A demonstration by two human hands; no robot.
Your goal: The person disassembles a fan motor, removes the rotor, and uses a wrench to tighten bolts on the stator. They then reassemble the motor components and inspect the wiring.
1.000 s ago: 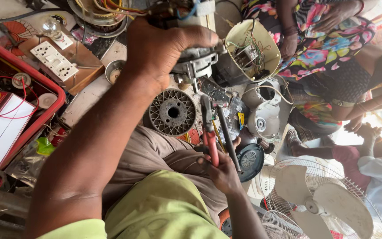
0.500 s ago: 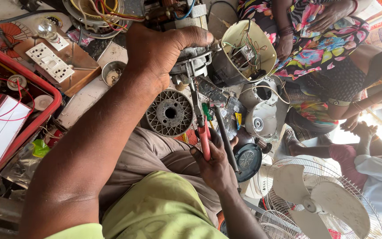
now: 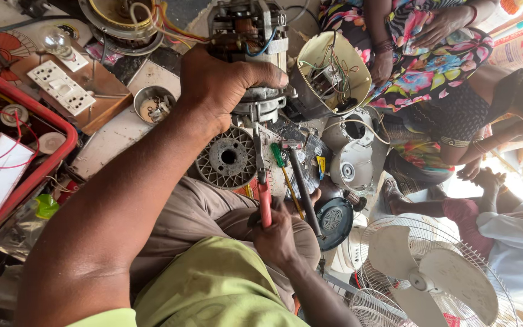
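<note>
The left hand point(image 3: 228, 85) is closed over the top of an electric motor point(image 3: 252, 54), with the fingers curled round its far side and the thumb side toward the camera. The palm lies flat on the metal body, and the forearm runs down and to the left across the view, almost straight. The motor stands just above a round, ribbed metal disc point(image 3: 228, 158) with a dark hole at its centre. Coloured wires loop from the motor's top toward a copper-wound ring point(image 3: 122, 18) at the upper edge.

The right hand point(image 3: 276, 233) is clenched round the red handles of a pair of pliers point(image 3: 261, 175), fingers wrapped tight and the handles pressed together. The pliers point up and away from the body, and their metal tip reaches the underside of the motor, just below the left hand. Whether the tip pinches any part there cannot be told. The right wrist is bent upward, and the forearm comes in from the bottom of the view.

A green-handled screwdriver point(image 3: 286, 175) and a dark bar lie just beside the pliers. A cream plastic housing point(image 3: 334, 72) full of wires sits to the right of the motor. A white fan point(image 3: 431, 272) lies at the lower right, and another person in a flowered dress point(image 3: 431, 54) sits beyond.
</note>
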